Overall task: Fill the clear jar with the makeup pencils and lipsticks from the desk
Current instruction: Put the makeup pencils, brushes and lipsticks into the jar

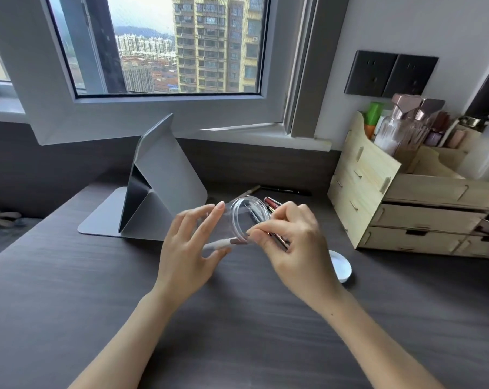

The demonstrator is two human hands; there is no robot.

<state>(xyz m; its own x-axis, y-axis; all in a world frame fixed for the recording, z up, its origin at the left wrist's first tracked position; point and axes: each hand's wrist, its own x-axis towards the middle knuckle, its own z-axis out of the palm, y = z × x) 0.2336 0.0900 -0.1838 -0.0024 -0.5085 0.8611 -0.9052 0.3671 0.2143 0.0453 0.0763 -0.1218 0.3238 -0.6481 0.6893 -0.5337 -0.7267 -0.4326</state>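
My left hand [191, 248] holds the clear jar [241, 220] tilted on its side, mouth turned toward the right. My right hand [291, 242] pinches a dark makeup pencil [279, 241] at the jar's rim. A white pencil with a brown end [223, 244] lies inside the jar along its lower wall. Behind the jar, a red lipstick [272, 203] lies on the dark desk [97, 304], with a beige pencil [248, 190] and a black pencil [286, 190] farther back.
A white lid [341, 266] lies on the desk right of my right hand. A grey folding tablet stand [159, 186] sits behind on the left. A wooden drawer organiser [406, 203] with bottles fills the right side. A window lies beyond.
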